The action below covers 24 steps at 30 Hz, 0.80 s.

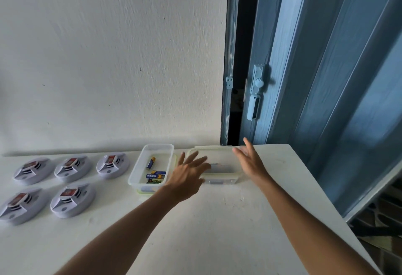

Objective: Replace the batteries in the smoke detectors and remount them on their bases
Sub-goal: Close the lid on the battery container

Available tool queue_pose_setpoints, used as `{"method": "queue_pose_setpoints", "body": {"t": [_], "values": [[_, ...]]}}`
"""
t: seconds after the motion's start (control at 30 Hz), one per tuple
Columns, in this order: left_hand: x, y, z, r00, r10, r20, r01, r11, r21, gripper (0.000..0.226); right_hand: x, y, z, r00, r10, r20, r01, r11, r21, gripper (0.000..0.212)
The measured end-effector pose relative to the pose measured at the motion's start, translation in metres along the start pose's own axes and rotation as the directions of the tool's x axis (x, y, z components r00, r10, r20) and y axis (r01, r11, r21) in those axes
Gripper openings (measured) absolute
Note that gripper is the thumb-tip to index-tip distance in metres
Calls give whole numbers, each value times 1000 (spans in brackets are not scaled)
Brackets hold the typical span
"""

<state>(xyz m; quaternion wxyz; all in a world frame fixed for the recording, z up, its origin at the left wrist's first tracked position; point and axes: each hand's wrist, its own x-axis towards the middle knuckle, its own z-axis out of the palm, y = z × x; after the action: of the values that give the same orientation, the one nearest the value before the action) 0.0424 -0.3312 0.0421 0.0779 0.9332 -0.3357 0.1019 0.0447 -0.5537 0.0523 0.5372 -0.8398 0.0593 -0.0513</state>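
Both hands out over lidded box point(217, 165). Left hand point(187, 174) fingers spread, flat over box's left end; contact unclear, blurred. Right hand point(250, 161) fingers straight, loosely apart, at right end by lid point(214, 150), holding nothing. Box clear plastic, rectangular, pale lid w/ clip tabs; contents blurred. Just left: open tub point(150, 165), same clear plastic, w/ batteries point(155, 174), one label reads "EVEREADY", others blue/yellow, unreadable. Further left, 5 detectors point(72, 199), round, white, backs up, red/white labels too blurred to read; 3 rear row, 2 front. All on white table point(217, 220), matte. Behind: rough white wall, blue door.
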Motion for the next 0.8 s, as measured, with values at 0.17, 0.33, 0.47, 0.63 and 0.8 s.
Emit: {"method": "queue_pose_setpoints", "body": {"t": [0.17, 0.33, 0.47, 0.63, 0.8], "values": [[-9, 4, 2, 997, -43, -59, 49, 994, 95, 45, 0, 12, -3, 972, 192, -137, -175, 976, 127, 58], [-8, 4, -22, 948, -248, 199, 244, 969, 45, 95, -29, 17, 9, 979, 160, -128, -144, 982, 125, 39], [-10, -2, -32, 934, -214, 284, 237, 971, -46, 85, -50, 5, 22, 979, 32, -201, -24, 999, 45, 57], [-22, -4, -27, 955, -98, 279, 145, 977, -154, 101, -52, -13, 25, 937, -144, 320, 209, 961, -180, 100], [-16, -8, -32, 947, -102, 305, 159, 973, -168, 102, -55, -21, 26, 901, -129, 415, 323, 837, -442, 91]]}}
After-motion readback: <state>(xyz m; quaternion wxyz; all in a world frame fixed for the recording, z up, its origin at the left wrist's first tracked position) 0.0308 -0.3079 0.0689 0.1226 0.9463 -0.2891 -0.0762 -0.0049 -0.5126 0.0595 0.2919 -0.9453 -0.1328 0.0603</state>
